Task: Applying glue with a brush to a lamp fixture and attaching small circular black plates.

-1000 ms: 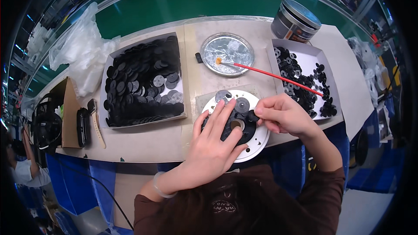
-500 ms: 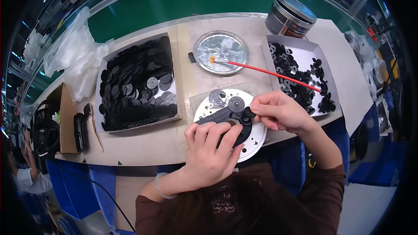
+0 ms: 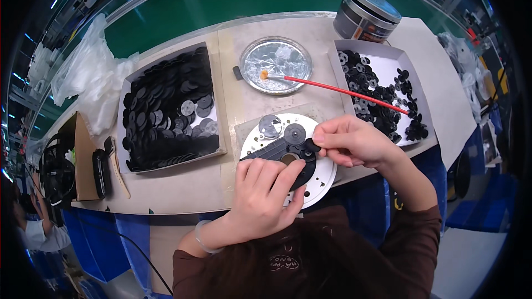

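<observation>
On a round white plate with holes (image 3: 325, 181) lies a black plastic housing (image 3: 269, 150) with an elongated arm. My left hand (image 3: 260, 194) holds the housing, its fingers bent over the near side and covering part of it. Between thumb and forefinger, my right hand (image 3: 354, 141) pinches a small black round part, seemingly a gear (image 3: 312, 145), at the housing's right end. Whether this gear touches the housing, I cannot tell. A larger dark grey gear (image 3: 295, 133) sits beside it at the housing's far side. To its left a shiny grey disc (image 3: 271, 126) rests at the plate's edge.
A shallow box (image 3: 219, 116) of black discs stands left; another (image 3: 407, 61) with small black gears stands right. A red-handled brush (image 3: 343, 91) spans from a metal lid (image 3: 244, 66) to that right box. Behind are a tin (image 3: 360, 22) and, left, a plastic bag (image 3: 94, 88).
The view has shifted slightly. Both hands stay at the housing, and the right hand still pinches the small black gear at nearly the same spot.
</observation>
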Demonstrator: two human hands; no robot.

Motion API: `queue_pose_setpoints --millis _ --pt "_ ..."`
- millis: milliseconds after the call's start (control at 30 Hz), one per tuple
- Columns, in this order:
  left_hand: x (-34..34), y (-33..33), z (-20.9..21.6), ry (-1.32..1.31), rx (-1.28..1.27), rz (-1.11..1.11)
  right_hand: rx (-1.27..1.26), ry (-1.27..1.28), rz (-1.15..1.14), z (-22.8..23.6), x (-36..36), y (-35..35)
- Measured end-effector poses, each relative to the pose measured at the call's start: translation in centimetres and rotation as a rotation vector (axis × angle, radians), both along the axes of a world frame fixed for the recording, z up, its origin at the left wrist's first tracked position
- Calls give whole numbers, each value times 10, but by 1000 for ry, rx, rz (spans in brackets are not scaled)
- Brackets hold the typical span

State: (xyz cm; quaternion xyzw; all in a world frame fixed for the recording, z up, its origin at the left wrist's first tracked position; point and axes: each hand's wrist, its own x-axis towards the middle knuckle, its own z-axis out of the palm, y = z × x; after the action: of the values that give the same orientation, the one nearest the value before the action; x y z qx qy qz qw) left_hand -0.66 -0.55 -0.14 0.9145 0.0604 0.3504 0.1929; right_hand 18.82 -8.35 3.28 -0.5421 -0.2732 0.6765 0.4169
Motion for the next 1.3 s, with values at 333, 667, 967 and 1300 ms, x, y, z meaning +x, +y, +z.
queue_pose_setpoints --millis 333,667,967,1300 --pt "0 -1 6 70 62 42 303 -874 -232 33 5 -14" --pt "8 -5 3 44 174 102 200 -1441 -145 -5 140 -12" --pt "10 -1 1 12 134 92 169 -1305 -258 -17 136 -3" --pt "8 -1 -3 15 113 112 275 -644 -63 40 22 9"
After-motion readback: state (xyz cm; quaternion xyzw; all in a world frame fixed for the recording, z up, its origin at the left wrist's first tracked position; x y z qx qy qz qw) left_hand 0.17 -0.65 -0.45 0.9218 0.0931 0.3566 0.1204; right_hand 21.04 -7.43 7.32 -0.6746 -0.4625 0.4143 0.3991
